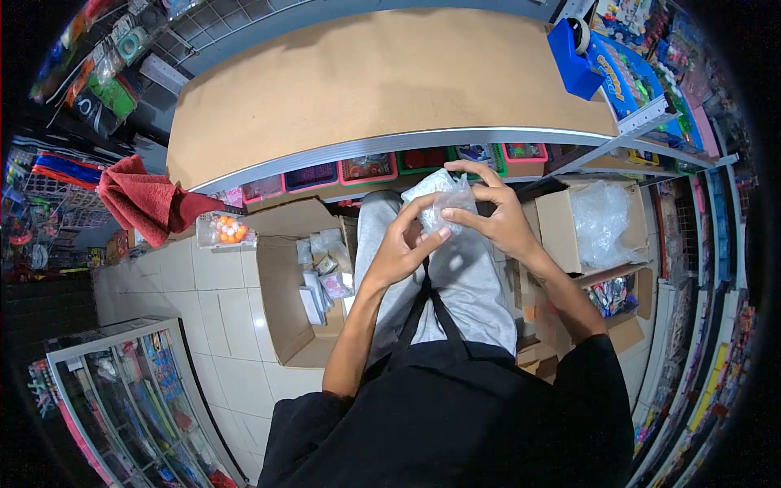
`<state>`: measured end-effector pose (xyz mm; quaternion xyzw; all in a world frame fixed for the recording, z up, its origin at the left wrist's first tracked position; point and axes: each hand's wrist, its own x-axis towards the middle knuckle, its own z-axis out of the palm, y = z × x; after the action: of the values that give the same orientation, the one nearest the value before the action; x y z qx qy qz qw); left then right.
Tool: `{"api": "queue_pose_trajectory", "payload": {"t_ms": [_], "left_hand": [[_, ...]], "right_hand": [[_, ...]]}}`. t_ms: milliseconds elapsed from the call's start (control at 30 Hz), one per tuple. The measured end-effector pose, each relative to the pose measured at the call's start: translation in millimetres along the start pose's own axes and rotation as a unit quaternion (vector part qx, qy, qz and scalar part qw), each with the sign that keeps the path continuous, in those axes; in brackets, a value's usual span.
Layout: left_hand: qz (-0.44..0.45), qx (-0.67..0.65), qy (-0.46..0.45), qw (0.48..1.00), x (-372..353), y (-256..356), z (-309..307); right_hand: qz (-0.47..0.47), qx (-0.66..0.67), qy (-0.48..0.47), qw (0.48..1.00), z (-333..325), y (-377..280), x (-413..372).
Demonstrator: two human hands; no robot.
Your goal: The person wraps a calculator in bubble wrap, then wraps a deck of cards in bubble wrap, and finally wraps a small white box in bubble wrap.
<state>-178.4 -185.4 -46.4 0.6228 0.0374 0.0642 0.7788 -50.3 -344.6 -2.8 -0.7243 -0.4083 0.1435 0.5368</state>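
Above my lap, a crumpled clear plastic wrap bundle (449, 203) is between my two hands. My left hand (405, 244) grips its lower left side, with the fingers bent round it and the thumb beneath. On the right side, my right hand (490, 208) pinches the plastic between thumb and fingers. What lies inside the wrap cannot be made out. Grey trousers (464, 285) show below the bundle.
An open cardboard box (285, 325) with small packets stands at the left. Another box (557, 224) holds bubble wrap (602, 224) at the right. Ahead is a wooden shelf (366, 81) with a red cloth (142, 199) at its left end and coloured baskets (368, 168) beneath.
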Motion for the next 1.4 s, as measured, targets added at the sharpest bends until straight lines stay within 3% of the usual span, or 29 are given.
{"api": "queue_pose_trajectory", "payload": {"t_ms": [267,467,567,767,867,1067,1167,1400], "left_hand": [[0.028,0.003,0.030,0.999,-4,0,8],[0.045,0.036,0.043,0.997,-4,-1,7],[0.055,0.036,0.039,0.997,-4,-1,8],[0.054,0.021,0.056,0.997,-6,-1,8],[0.062,0.039,0.060,0.995,-8,1,7],[0.069,0.024,0.057,0.996,-8,1,10],[0.078,0.017,0.059,0.995,-8,-1,9],[0.026,0.072,0.067,0.995,-11,1,9]], "right_hand": [[0.086,0.064,0.129,0.986,7,1,-18],[0.067,0.026,0.176,0.982,17,-7,-28],[0.083,-0.011,0.156,0.984,19,-3,-33],[0.008,-0.040,0.159,0.986,23,-5,-28],[0.098,0.110,0.215,0.965,27,-14,-25],[0.077,0.051,0.125,0.988,17,-5,-28],[0.015,0.043,0.102,0.994,12,-7,-18],[0.006,-0.007,0.079,0.997,17,-2,-6]]}}
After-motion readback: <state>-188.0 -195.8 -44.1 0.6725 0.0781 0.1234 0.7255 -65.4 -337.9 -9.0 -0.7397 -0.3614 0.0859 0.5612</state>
